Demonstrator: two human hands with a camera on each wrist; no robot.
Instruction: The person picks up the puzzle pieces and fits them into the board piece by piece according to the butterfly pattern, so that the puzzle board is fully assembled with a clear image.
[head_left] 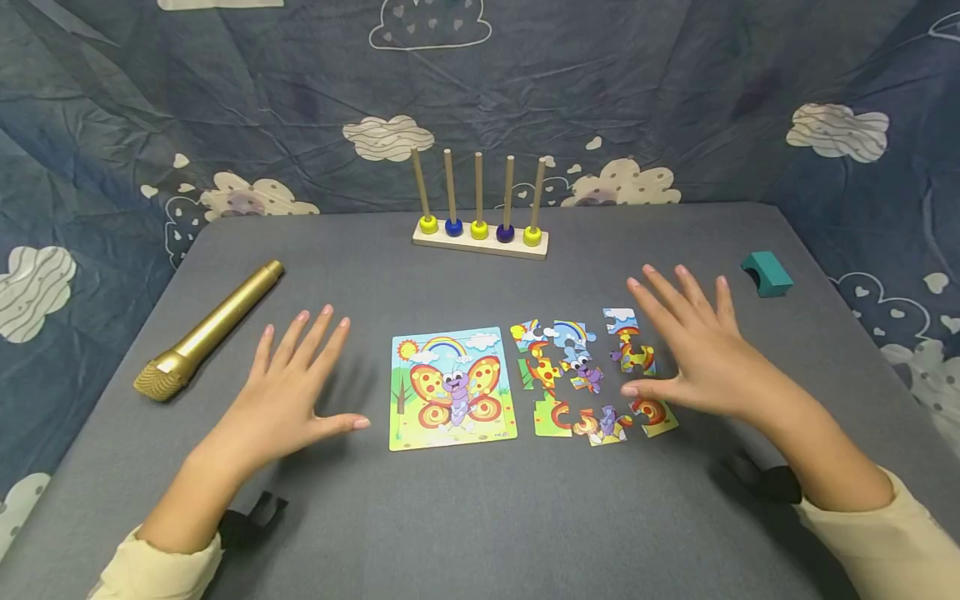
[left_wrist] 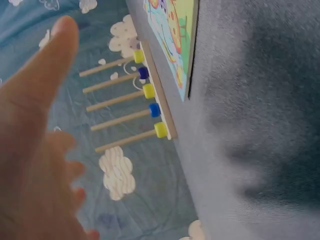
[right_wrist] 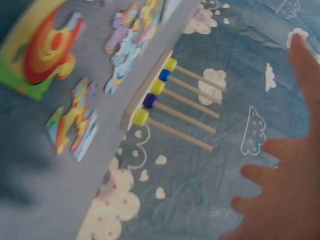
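Observation:
My left hand point(head_left: 281, 408) hovers over the table with fingers spread, between a gold microphone point(head_left: 213, 329) and a square butterfly picture board point(head_left: 453, 389). It holds nothing. My right hand point(head_left: 701, 358) is spread too, its thumb tip overlapping the loose jigsaw pieces point(head_left: 553, 417) in the head view. These pieces lie apart in rough rows beside the board and carry parts of the same butterfly picture. In the right wrist view, a corner piece with a red and orange swirl point(right_wrist: 52, 45) lies left of the hand.
A wooden peg stand point(head_left: 480, 242) with five upright pegs, each bearing a yellow or blue ring, stands at the table's back edge. A teal arch block point(head_left: 768, 274) lies at the right. Dark cloud-patterned cloth point(head_left: 525, 92) hangs behind the grey table point(head_left: 465, 525).

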